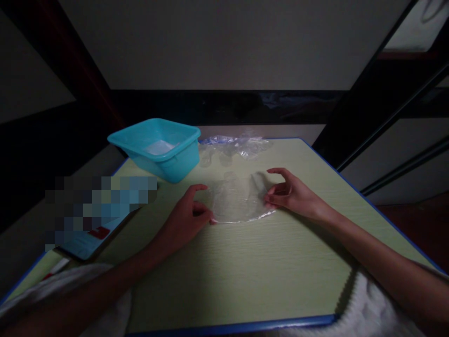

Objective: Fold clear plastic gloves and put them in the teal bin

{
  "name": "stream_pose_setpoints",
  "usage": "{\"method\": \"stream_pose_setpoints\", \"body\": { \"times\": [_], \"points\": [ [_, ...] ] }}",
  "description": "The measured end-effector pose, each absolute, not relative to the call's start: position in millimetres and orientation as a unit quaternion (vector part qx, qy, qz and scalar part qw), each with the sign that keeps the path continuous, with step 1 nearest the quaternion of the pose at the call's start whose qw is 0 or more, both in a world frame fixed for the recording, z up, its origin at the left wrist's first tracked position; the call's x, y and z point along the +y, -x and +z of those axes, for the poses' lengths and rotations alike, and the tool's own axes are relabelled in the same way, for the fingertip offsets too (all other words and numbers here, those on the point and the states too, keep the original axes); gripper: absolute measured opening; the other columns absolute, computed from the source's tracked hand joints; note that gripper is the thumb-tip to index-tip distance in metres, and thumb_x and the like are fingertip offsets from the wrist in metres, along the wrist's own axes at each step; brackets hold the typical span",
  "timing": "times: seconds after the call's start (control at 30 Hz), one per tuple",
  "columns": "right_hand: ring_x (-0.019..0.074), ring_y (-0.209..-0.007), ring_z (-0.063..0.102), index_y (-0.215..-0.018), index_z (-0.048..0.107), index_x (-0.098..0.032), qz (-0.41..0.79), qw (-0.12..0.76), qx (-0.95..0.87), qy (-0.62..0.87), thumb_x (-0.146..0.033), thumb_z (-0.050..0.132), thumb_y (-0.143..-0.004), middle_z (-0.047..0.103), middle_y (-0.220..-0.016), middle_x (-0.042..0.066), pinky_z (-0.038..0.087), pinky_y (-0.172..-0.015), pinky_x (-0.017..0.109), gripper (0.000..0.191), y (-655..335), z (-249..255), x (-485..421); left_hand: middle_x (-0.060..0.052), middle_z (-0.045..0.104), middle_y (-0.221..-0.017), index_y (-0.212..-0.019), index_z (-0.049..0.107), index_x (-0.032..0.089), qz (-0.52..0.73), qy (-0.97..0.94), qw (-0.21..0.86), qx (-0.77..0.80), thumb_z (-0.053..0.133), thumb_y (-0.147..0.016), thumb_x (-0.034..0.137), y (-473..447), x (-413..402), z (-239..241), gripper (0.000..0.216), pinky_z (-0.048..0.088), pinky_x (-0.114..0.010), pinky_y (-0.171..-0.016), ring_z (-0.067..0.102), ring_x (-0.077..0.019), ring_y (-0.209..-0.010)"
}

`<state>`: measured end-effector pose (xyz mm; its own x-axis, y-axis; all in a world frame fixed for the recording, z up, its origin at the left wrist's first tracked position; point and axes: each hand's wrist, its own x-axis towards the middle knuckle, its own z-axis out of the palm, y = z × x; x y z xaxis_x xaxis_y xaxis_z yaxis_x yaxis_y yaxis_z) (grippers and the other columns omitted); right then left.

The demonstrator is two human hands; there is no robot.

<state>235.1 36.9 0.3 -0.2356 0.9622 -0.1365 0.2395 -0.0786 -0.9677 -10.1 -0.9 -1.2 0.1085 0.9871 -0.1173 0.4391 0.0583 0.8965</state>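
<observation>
A clear plastic bag (240,199) is stretched out between my two hands over the middle of the table. My left hand (191,213) pinches its near left corner between thumb and fingers. On the other side my right hand (289,194) grips the right edge near the bottom corner, with the index finger lifted away. The bag looks thin and flat, its near edge catching the light. Behind it, more crumpled clear plastic bags (242,147) lie in a loose heap at the far edge.
A turquoise plastic basin (182,161) stands at the back left, with a whitish flat piece (160,147) inside. Left of my arm lies a flat, partly blurred item (82,243), and a white and red pen-like object (58,267). The pale table (245,281) has a blue edge.
</observation>
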Motion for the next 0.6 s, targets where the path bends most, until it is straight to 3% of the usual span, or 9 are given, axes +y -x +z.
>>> {"method": "stream_pose_setpoints", "body": {
  "times": [0.27, 0.6],
  "points": [
    [0.0126, -0.045, 0.057, -0.11, 0.035, -0.019, 0.432, 0.358, -0.644, 0.519, -0.02, 0.057, -0.068, 0.053, -0.069, -0.004, 0.044, -0.041, 0.025, 0.047, -228.6, -5.1, 32.5, 0.006, 0.064, -0.054, -0.119, 0.037, 0.015, 0.326, -0.602, 0.428, 0.59, 0.051, -0.064, 0.017, 8.2, 0.2, -1.1, 0.057, 0.039, -0.025, -0.054, 0.063, -0.0182, -0.06],
    [0.0131, -0.044, 0.057, -0.112, 0.034, -0.019, 0.372, 0.37, -0.672, 0.522, -0.024, 0.053, -0.074, 0.054, -0.071, -0.002, 0.045, -0.04, 0.026, 0.043, -226.7, -7.9, 31.5, 0.007, 0.062, -0.056, -0.122, 0.035, 0.014, 0.338, -0.595, 0.429, 0.589, 0.055, -0.064, 0.019, 6.8, -1.0, 0.2, 0.062, 0.04, -0.026, -0.054, 0.063, -0.0177, -0.059]
  ]
}}
